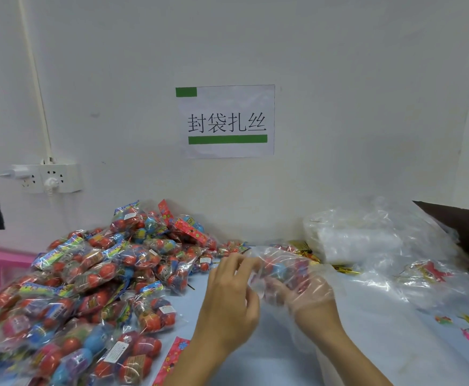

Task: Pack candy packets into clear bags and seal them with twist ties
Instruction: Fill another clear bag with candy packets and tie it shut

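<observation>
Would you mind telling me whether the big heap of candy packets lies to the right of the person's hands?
No, the heap of candy packets lies left of both the left hand and the right hand, which hold a clear bag.

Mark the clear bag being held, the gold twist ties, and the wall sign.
clear bag (283,270), head view, on the candy-filled middle held between both hands.
gold twist ties (301,245), head view, on the bundle's upper end behind the bag.
wall sign (226,122), head view, on the printed characters.
</observation>
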The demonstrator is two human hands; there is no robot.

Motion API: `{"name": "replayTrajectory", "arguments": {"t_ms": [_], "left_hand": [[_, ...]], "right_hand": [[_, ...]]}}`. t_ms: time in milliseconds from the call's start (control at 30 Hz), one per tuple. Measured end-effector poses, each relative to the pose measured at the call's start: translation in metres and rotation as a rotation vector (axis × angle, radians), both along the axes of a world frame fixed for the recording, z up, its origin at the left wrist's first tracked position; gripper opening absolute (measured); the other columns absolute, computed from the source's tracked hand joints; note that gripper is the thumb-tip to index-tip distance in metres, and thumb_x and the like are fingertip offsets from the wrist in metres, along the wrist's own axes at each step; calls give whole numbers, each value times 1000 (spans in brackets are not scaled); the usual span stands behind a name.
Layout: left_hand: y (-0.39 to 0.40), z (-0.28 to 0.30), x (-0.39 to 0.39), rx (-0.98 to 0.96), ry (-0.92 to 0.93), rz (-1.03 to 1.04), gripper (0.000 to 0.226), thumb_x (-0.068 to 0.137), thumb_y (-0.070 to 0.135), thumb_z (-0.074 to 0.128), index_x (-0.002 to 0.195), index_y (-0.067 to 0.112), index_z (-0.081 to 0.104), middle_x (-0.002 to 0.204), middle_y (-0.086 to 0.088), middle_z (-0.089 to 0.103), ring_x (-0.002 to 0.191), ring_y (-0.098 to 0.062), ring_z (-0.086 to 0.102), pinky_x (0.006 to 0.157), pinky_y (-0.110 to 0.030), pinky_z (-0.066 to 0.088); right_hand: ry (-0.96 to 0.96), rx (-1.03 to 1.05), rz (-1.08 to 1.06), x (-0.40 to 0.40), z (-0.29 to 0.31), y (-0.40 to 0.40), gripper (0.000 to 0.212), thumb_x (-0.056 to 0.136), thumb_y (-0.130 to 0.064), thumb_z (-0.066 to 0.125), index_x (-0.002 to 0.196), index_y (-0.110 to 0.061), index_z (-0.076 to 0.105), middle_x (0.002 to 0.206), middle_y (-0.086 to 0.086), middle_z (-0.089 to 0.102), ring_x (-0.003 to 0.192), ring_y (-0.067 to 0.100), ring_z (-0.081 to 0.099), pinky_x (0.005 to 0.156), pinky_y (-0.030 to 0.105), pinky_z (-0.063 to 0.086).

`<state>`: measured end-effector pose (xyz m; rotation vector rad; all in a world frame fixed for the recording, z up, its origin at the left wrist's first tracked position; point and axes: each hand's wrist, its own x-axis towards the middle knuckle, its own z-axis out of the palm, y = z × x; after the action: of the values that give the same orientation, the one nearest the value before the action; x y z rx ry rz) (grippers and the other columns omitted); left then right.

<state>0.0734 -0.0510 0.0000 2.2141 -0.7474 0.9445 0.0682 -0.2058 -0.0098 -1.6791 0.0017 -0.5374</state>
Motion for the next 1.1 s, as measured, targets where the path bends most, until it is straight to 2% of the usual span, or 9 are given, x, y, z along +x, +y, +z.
{"name": "replayTrajectory", "arguments": {"t_ms": [167,333,500,533,633,700,833,967,1100], "left_hand": [[7,-11,11,97,49,92,39,90,32,55,128,28,50,128,13,48,121,-6,40,103,-17,23],[4,-8,11,152,-20,-82,9,96,20,57,100,20,65,110,10,62,108,-12,53,94,-32,44],[3,-4,4,-193,23,-115,40,87,27,54,127,27,50,128,13,51,126,-3,43,108,-16,28],[4,-3,4,-298,41,-102,45,82,20,54,126,29,46,124,14,50,122,-3,44,105,-14,30],[9,-3,10,-550,201,-59,50,78,7,54,121,30,43,118,18,49,115,2,46,102,-21,38],[12,-7,17,-633,373,-132,52,79,12,65,122,31,43,122,18,49,118,-1,48,100,-24,41],[12,-18,24,-720,749,-376,89,54,54,80,131,40,39,134,22,46,114,-6,62,91,-28,52],[-1,-29,26,-910,945,-491,86,52,47,87,125,20,51,109,-8,70,97,-21,71,74,-36,57],[-13,-31,19,-944,1021,-561,73,58,50,91,101,-2,64,89,-17,72,83,-27,70,74,-39,59]], "right_hand": [[92,149,26,7,1,-6,30,79,-27,84,103,-12,74,87,3,78,76,21,74,66,32,55],[193,174,-1,15,-7,-4,29,79,-26,86,100,-10,72,78,10,75,65,23,70,57,34,56],[221,364,-9,13,-2,-9,6,85,-2,76,88,1,71,68,17,70,55,25,66,52,30,53],[227,405,12,12,0,-11,2,86,2,72,88,1,71,70,18,71,58,29,69,54,33,56],[246,475,83,8,7,-17,15,91,4,64,104,4,71,104,32,70,101,51,67,95,63,51],[229,557,197,6,10,-18,18,93,1,64,109,4,70,111,32,68,109,50,64,101,63,48],[185,682,451,2,14,-17,23,89,5,60,88,-5,80,101,26,73,87,39,74,69,43,63],[217,695,505,1,10,-15,22,85,-10,65,103,-1,74,109,28,71,92,41,73,70,48,63],[236,671,526,-2,9,-8,26,96,-12,56,84,-2,78,86,23,73,72,31,73,59,38,61]]}}
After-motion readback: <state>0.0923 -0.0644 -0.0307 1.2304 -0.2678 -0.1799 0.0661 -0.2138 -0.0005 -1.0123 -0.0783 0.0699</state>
